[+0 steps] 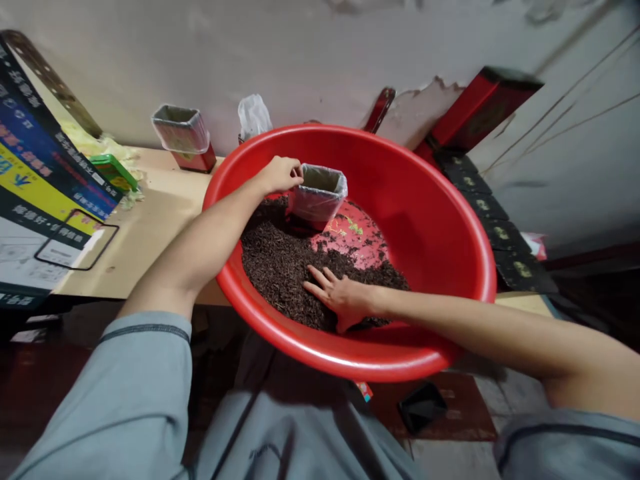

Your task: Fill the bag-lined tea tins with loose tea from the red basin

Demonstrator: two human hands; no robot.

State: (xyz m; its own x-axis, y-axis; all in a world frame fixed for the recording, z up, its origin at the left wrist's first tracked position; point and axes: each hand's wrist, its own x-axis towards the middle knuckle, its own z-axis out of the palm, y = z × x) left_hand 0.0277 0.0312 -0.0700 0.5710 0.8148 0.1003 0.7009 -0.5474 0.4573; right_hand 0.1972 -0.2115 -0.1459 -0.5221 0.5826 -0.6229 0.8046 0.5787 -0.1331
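On the cardboard box [35,167] at the left edge of the frame I see printed characters in white and yellow, but I cannot read them. The red basin [440,220] floor has yellow-green marks, also unreadable.

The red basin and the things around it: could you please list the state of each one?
red basin: tilted toward the person, partly filled with dark loose tea.
lined container: in the basin, open-topped, tilted, held at its rim.
left hand: gripping that rim.
right hand: flat, fingers spread on the tea.
second lined container: on the table, upright, open.
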